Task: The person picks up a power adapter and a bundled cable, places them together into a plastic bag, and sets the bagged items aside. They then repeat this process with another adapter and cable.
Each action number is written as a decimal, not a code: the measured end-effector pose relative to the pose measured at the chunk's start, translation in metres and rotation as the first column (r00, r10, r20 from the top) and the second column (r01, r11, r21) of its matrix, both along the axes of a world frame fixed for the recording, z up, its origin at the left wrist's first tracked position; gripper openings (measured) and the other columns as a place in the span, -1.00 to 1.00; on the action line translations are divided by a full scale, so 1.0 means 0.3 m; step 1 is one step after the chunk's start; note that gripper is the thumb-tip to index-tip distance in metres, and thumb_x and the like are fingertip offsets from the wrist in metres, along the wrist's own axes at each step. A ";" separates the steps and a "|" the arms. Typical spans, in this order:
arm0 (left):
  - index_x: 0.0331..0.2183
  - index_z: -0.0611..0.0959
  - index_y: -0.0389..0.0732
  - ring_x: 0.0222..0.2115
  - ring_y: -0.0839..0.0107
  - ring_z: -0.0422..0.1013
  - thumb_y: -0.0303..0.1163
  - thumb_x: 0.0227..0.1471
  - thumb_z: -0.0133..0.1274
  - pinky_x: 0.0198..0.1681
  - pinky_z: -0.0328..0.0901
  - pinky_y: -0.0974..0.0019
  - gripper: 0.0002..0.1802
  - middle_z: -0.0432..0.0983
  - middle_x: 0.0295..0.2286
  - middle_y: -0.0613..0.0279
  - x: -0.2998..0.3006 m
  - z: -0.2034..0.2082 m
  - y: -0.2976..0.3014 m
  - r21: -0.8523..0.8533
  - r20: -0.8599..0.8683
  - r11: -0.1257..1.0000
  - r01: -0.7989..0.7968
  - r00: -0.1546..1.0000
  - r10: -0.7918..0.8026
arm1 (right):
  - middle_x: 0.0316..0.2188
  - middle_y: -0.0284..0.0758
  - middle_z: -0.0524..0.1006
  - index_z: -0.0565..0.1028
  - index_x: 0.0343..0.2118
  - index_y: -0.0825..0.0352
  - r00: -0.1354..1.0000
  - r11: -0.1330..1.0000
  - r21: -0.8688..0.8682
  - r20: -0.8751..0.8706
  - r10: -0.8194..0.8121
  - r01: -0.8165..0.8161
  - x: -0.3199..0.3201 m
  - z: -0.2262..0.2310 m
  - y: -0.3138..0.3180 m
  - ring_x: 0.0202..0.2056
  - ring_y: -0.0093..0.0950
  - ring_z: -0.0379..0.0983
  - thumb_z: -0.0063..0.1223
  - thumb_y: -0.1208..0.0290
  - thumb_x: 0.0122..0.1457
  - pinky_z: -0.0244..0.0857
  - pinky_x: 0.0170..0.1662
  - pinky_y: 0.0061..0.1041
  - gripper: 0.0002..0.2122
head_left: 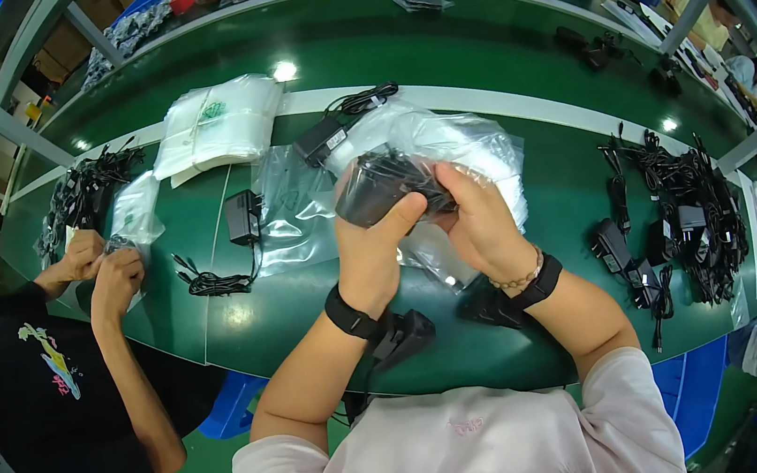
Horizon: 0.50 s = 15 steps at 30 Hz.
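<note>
My left hand (367, 261) and my right hand (486, 228) are closed together around a black power adapter with its cable (377, 189), which looks wrapped in a clear plastic bag. The left thumb presses on its near side, and the right fingers grip its right end. Beneath and behind it lies a pile of clear plastic bags (450, 128). One more black adapter (320, 142) with a coiled cable rests beside the pile. Left of my hands, another adapter (244, 217) lies with its cable bundle (214, 281) next to a flat clear bag (291, 214).
A banded stack of bags (218, 124) lies at the back left. Many adapters and cables (693, 217) are heaped on the right. At the left, a co-worker's hands (108, 265) work near a cable pile (90, 196). A green conveyor belt (336, 43) runs beyond the white ledge.
</note>
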<state>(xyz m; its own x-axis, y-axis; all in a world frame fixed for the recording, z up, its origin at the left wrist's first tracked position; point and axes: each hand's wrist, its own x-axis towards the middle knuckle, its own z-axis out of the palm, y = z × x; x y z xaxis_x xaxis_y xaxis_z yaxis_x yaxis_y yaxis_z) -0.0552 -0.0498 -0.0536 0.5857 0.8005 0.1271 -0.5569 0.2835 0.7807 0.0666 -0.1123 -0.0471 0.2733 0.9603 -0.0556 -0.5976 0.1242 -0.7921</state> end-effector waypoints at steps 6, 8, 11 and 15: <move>-0.16 0.49 -0.32 -0.10 0.37 0.29 -0.56 -0.11 0.06 -0.09 0.23 0.35 -0.63 0.41 -0.17 0.17 -0.041 0.029 0.061 0.383 -0.327 0.923 -0.045 0.928 0.181 | -0.17 -0.27 0.46 0.37 -0.05 0.38 0.400 0.978 0.191 0.893 -0.208 0.081 0.059 0.026 -0.014 -0.16 -0.43 0.40 -0.18 0.29 0.20 0.28 -0.12 -0.47 -0.67; -0.15 0.49 -0.35 -0.08 0.37 0.28 -0.57 -0.10 0.04 -0.07 0.22 0.35 -0.63 0.42 -0.17 0.17 -0.048 0.013 0.070 0.486 -0.404 0.872 0.053 0.899 0.170 | -0.19 -0.27 0.47 0.37 -0.06 0.42 0.274 0.911 0.413 0.877 -0.394 -0.010 0.044 -0.006 -0.002 -0.19 -0.45 0.41 -0.17 0.31 0.19 0.30 -0.13 -0.49 -0.67; -0.43 0.59 -0.32 -0.09 0.29 0.30 -0.54 -0.17 0.12 -0.08 0.21 0.33 -0.86 0.45 -0.22 0.15 -0.043 -0.013 0.067 0.365 -0.187 0.924 -0.111 0.964 0.190 | -0.22 -0.27 0.47 0.38 -0.08 0.44 0.566 0.933 0.358 0.764 -0.310 0.028 0.030 -0.001 0.000 -0.21 -0.47 0.43 -0.15 0.34 0.18 0.31 -0.14 -0.49 -0.68; -0.57 0.60 -0.31 -0.09 0.27 0.30 -0.55 -0.19 0.12 -0.07 0.20 0.34 -0.96 0.46 -0.21 0.20 -0.070 -0.046 0.068 0.630 -0.238 0.756 -0.177 0.882 0.406 | -0.24 -0.24 0.48 0.38 -0.10 0.47 0.996 0.997 -0.056 0.064 0.062 -0.058 0.031 0.033 0.012 -0.23 -0.50 0.43 -0.12 0.38 0.16 0.31 -0.14 -0.50 -0.69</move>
<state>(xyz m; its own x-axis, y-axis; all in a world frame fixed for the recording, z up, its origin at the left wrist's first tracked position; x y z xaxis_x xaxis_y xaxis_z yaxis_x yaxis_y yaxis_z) -0.0761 -0.0293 -0.0673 0.4303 0.7774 0.4588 -0.2013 -0.4128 0.8883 0.0758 -0.1086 -0.0373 0.2200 0.9712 -0.0915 -0.5492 0.0458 -0.8344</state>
